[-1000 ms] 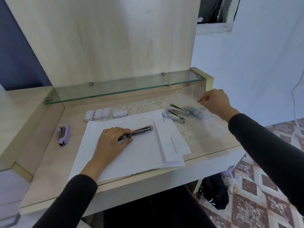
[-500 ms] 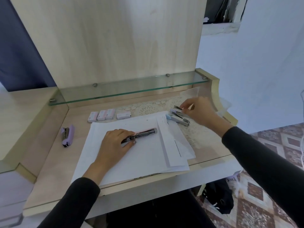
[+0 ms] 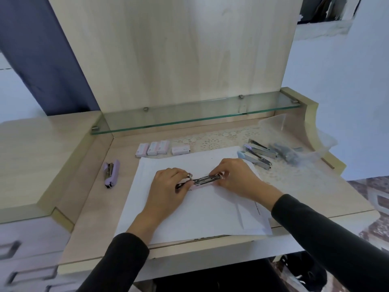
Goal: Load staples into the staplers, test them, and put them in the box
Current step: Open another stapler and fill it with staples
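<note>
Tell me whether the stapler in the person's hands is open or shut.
Open. The stapler lies on the paper with its metal staple channel exposed, held by the left hand and right hand.

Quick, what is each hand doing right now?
Left hand: closed on the hinge end of the opened pink metal stapler.
Right hand: fingers pinched on the stapler's front end.

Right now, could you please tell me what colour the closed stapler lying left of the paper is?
Lilac stapler, head view.
</note>
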Available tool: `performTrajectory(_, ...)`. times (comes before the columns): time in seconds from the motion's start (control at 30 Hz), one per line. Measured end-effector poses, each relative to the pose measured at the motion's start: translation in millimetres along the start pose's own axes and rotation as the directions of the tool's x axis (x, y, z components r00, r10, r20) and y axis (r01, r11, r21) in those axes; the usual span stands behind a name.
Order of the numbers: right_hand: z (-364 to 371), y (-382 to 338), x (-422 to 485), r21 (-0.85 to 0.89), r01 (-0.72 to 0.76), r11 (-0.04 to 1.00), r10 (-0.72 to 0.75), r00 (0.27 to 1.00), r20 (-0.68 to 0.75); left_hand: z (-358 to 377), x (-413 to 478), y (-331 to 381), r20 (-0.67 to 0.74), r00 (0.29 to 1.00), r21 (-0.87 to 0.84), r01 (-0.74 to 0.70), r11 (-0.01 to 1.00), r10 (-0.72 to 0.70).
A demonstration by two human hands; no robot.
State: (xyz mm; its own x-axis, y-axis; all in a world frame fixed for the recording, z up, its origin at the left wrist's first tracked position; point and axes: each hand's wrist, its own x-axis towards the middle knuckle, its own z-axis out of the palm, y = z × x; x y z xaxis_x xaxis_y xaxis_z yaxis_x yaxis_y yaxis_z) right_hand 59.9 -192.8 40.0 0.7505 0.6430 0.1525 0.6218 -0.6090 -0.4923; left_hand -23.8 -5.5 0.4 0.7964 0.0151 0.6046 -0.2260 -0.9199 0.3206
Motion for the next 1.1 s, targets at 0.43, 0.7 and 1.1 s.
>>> performTrajectory(0.43,10.1,-13.1,10.1,0.041,0.027,0.999,-0.030,0.998,0.056,-33.4,4.9,-12.7,0.127,0.992,-0.004,0.027,1.000,-0.026)
performTrajectory(0.7,-8.8,-16.4,47.8,0.115,0.017,0.993,-0.010,0.998,-0.058,-73.8,41.5,-33.6,0.250,0.944,-0.110,0.249,0.962,-0.215)
performTrajectory(1.1,15.1,-16.2,126.2,-0.021,-0.015,1.000,0.016,0.998,0.053,-19.9,101.3,-64.8,0.311,0.840,0.120,0.429,0.895,-0.444)
